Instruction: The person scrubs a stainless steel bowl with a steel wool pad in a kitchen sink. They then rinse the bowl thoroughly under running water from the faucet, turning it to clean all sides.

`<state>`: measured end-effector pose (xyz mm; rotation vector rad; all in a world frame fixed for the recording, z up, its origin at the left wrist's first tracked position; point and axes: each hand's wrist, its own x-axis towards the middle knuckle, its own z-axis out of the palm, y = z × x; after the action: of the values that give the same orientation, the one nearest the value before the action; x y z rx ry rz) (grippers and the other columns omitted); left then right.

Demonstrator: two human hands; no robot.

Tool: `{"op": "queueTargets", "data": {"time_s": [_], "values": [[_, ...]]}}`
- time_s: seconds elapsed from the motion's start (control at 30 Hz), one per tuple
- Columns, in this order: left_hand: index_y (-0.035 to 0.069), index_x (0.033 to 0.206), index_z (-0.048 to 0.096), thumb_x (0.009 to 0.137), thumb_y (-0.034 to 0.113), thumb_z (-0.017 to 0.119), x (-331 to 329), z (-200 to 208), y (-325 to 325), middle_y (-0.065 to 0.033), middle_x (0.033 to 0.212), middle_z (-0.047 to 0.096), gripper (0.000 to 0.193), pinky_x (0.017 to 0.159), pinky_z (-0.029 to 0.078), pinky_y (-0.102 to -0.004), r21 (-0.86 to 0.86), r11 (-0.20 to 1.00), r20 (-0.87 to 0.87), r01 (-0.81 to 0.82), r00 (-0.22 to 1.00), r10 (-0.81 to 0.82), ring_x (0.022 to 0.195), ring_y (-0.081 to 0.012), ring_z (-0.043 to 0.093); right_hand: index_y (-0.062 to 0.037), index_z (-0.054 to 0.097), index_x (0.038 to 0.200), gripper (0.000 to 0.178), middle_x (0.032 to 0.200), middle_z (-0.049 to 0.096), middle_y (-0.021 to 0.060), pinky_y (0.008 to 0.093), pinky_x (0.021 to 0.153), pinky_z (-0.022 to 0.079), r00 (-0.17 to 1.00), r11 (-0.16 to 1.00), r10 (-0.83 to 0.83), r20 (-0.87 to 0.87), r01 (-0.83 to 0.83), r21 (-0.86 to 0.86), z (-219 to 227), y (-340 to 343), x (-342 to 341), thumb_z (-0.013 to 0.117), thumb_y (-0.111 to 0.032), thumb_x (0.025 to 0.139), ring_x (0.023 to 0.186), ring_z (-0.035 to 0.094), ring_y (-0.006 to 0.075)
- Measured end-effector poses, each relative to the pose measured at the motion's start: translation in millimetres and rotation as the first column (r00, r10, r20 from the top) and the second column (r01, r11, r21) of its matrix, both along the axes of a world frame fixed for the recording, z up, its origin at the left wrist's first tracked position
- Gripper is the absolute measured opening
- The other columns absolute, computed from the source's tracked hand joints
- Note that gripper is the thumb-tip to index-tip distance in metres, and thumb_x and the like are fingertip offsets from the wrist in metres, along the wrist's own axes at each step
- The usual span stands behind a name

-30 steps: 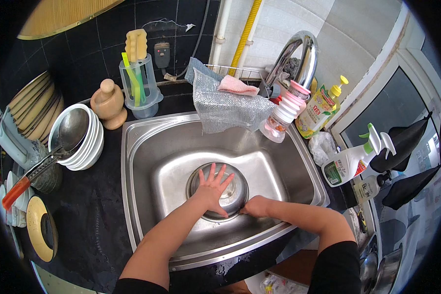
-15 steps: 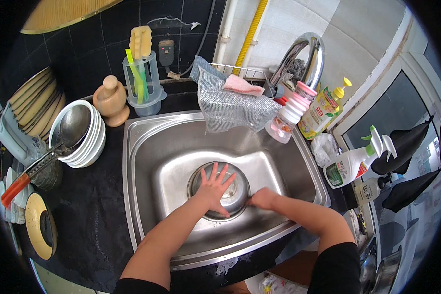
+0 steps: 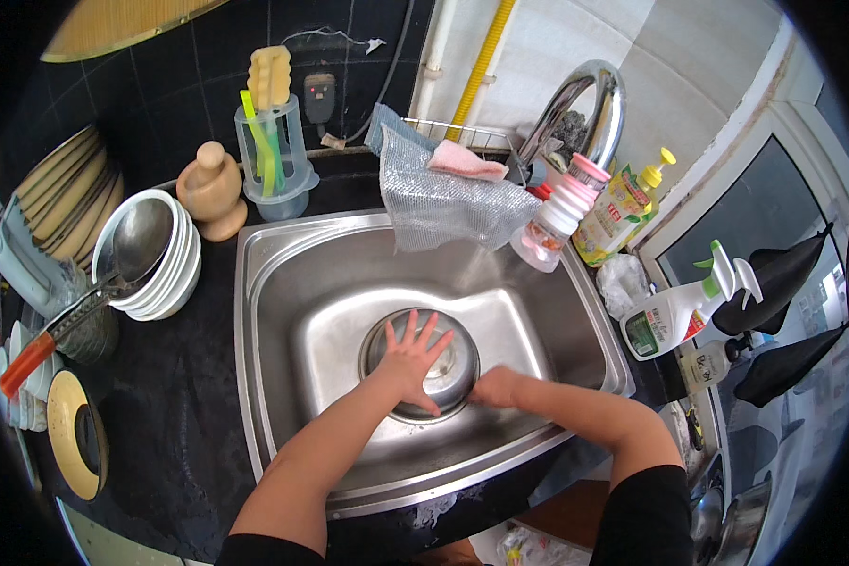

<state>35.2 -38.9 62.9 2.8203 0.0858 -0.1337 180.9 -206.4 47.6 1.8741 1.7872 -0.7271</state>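
A round, domed steel drain cover (image 3: 459, 366) lies at the bottom of the stainless steel sink (image 3: 325, 330). Flat across its left part rests my left hand (image 3: 407, 366), fingers spread wide and pointing away from me. My right hand (image 3: 498, 387) is closed in a fist at the cover's right edge. Its fingertips are turned under and slightly blurred, so whatever they grip is hidden.
Behind the sink stands a curved faucet (image 3: 613, 104) with a pink and white nozzle; a silvery cloth (image 3: 453, 212) hangs over the rim. Stacked white bowls (image 3: 184, 274) and a wooden mortar (image 3: 208, 193) are left. A spray bottle (image 3: 665, 325) stands right.
My right fist has shifted slightly left along the cover's edge. My left hand stays spread in the same place on the cover.
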Motion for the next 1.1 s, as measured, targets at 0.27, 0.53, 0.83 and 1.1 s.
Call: {"op": "queueTargets", "data": {"time_s": [0.27, 0.53, 0.83, 1.1], "values": [[0.017, 0.142, 0.011, 0.039, 0.062, 0.076, -0.7, -0.2, -0.7, -0.0199, 0.146, 0.0, 0.13, 0.095, 0.009, -0.0701, 0.012, 1.0, 0.008, 0.005, 1.0, -0.005, 0.132, -0.0471, -0.001, -0.0257, 0.065, 0.099, 0.024, 0.091, 0.065, 0.0086, 0.039, 0.074, 0.049, 0.995, 0.999, 0.042, 0.085, -0.041, -0.008, -14.5, 0.4, 23.4, 0.048, -0.026, 0.083, 0.083, 0.062, 0.0297], [0.018, 0.142, 0.011, 0.039, 0.062, 0.076, -2.1, -1.6, -0.2, -0.0199, 0.146, 0.0, 0.13, 0.095, 0.009, -0.0701, 0.018, 1.0, 0.019, 0.003, 1.0, -0.003, 0.132, -0.0471, 0.0, -0.0196, 0.065, 0.096, 0.022, 0.084, 0.065, 0.0083, 0.0424, 0.067, 0.05, 0.983, 0.995, 0.075, 0.167, -0.085, 0.055, 9.6, 5.9, 24.8, 0.047, -0.021, 0.084, 0.077, 0.064, 0.0297], [0.017, 0.142, 0.012, 0.039, 0.06, 0.077, -1.7, 1.2, -0.5, -0.0199, 0.146, 0.0, 0.13, 0.096, 0.009, -0.07, 0.001, 1.0, 0.011, 0.0, 1.0, -0.001, 0.132, -0.047, -0.001, -0.0327, 0.062, 0.105, 0.029, 0.086, 0.065, 0.0054, 0.0393, 0.067, 0.051, 0.989, 0.999, 0.051, 0.137, -0.053, 0.011, 15.5, 1.8, 18.6, 0.046, -0.02, 0.084, 0.08, 0.064, 0.0261], [0.017, 0.142, 0.012, 0.039, 0.059, 0.078, 0.2, 3.2, 0.2, -0.0198, 0.146, 0.0, 0.129, 0.095, 0.009, -0.07, 0.02, 1.0, -0.016, 0.008, 1.0, -0.008, 0.132, -0.0465, -0.001, -0.0336, 0.063, 0.105, 0.028, 0.094, 0.065, 0.0027, 0.0376, 0.067, 0.051, 0.991, 0.998, 0.051, -0.121, -0.055, -0.024, 4.2, 0.6, -6.5, 0.052, -0.023, 0.082, 0.083, 0.063, 0.0261]]}}
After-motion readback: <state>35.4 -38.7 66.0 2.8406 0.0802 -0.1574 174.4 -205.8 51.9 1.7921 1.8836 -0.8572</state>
